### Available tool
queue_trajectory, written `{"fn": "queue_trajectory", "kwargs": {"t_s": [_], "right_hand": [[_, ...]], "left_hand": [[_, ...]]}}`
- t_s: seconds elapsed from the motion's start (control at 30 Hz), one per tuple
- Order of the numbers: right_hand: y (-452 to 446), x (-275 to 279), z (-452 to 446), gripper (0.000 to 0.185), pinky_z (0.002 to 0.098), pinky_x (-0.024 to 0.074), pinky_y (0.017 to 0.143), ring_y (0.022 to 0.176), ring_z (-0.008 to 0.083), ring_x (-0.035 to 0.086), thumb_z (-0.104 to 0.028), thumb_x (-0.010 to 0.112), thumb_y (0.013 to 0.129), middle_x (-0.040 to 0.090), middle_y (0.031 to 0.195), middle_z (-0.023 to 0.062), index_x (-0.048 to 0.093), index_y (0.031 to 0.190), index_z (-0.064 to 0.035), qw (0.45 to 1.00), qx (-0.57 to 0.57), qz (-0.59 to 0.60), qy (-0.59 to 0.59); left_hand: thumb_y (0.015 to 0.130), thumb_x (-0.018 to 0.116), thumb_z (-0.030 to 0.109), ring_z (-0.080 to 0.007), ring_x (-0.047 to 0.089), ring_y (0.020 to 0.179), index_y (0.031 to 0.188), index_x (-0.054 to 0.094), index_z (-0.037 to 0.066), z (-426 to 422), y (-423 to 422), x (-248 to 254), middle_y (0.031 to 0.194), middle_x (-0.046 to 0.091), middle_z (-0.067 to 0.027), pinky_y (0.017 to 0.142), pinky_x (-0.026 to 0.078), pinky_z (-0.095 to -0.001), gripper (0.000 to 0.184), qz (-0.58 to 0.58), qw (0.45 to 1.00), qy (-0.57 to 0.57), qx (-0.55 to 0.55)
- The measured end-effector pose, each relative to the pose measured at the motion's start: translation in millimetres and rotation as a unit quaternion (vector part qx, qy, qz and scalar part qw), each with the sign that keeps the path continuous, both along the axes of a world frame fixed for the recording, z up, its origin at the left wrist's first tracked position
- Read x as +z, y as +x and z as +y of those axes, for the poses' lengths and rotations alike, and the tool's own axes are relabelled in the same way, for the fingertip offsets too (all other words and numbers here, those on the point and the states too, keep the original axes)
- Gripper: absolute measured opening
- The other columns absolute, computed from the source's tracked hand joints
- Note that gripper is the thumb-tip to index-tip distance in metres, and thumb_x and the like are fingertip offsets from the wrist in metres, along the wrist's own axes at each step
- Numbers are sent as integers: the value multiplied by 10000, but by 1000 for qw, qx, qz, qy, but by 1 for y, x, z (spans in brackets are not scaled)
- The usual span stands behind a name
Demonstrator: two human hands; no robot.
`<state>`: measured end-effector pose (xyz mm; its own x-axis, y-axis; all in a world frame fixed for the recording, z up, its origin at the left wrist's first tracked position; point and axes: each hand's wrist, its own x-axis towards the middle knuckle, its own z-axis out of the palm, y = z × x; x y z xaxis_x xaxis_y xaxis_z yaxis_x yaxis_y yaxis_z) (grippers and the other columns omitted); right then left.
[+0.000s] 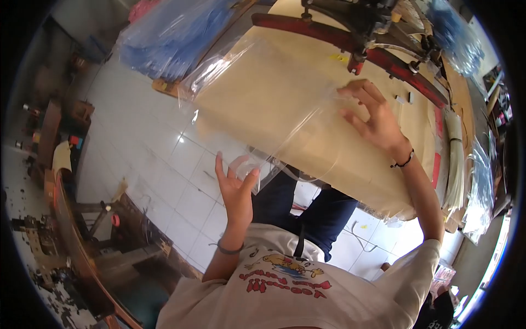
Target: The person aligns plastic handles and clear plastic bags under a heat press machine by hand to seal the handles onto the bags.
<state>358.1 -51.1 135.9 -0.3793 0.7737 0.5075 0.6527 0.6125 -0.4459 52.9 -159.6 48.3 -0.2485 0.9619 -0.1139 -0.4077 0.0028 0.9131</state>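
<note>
A clear plastic bag [263, 93] is spread over the brown table top, its near part hanging past the table's edge. My left hand [236, 189] is at its near corner, the plastic between thumb and fingers, with one finger stretched away. Over the table, my right hand [375, 118] has bent fingers, its thumb apart from them. Its fingertips are at the bag's right end; whether they press on the plastic is hard to see.
A black and red machine with a long red bar [307, 24] stands over the table [350, 159]. Blue plastic bags [170, 41] are stacked at upper left. A bundle of pale strips [455, 159] lies at right. White tiles [159, 181] cover the floor.
</note>
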Motion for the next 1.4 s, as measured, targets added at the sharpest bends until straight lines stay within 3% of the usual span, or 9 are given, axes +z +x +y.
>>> {"fn": "queue_trajectory", "kwargs": {"t_s": [0.03,0.23,0.33,0.5,0.63,0.77,0.97,1.07,1.4], "right_hand": [[-9,-3,1,514,422,499,979,1165,337,568,-188,794,838,577,1282,130,597,1297,-65,1000,-9,-13,-27],[-31,-28,4,732,469,436,1070,1261,379,487,-268,854,789,568,1314,154,506,1399,-62,994,-90,-59,-16],[-19,-28,10,787,460,433,1076,1248,371,501,-295,876,762,571,1334,173,501,1411,-53,998,-44,-23,-46],[-8,-25,11,808,405,497,993,1080,297,608,-304,872,790,587,1328,192,468,1436,-33,975,-20,124,-181],[-2,-23,11,806,355,528,919,981,224,636,-283,844,851,571,1355,179,409,1475,-18,951,21,217,-219],[-6,-20,6,831,370,498,985,1095,235,609,-258,809,894,503,1430,181,323,1520,-9,876,69,348,-327],[-27,-19,-5,838,385,454,1060,1235,249,543,-195,789,904,467,1455,198,272,1535,-3,835,74,430,-335],[-16,-24,-1,803,371,464,1043,1218,231,553,-166,789,895,498,1419,175,308,1518,-4,846,42,408,-339],[-19,-18,-11,765,308,547,870,1038,176,659,-114,826,855,642,1219,106,389,1477,-35,815,65,414,-400]], "left_hand": [[881,688,-85,-224,628,1084,1591,97,75,1,-2,1,1316,553,-164,969,530,-345,937,-2,1000,-1,-17],[878,714,-25,-213,660,1064,1484,436,-9,-1,-6,1,1292,602,-134,927,549,-327,667,87,988,-19,-125],[878,728,1,-206,671,1034,1474,432,-48,-2,-3,-7,1199,650,-120,912,547,-320,667,99,982,-58,-148],[915,709,-8,-160,681,1005,1384,538,-67,-6,-10,-20,1152,676,-108,870,535,-259,503,99,982,-60,-150],[912,712,17,-188,682,958,1256,628,-37,-8,-25,-24,1278,634,-116,834,528,-264,358,277,945,52,-167],[972,656,124,-235,686,975,1147,661,-51,-11,-25,-15,1226,674,-143,868,525,-310,248,271,942,139,-141],[1011,612,305,-364,671,1031,1056,689,-94,-20,-20,-24,1037,707,-224,910,536,-505,408,-123,940,91,-304],[1023,601,260,-361,678,1039,1084,695,-79,-30,-8,-34,1090,703,-225,918,539,-507,358,-187,916,74,-347],[1084,421,507,-120,620,932,1339,587,5,-42,30,-53,1077,685,-59,863,496,-260,588,73,844,-132,-514]]}}
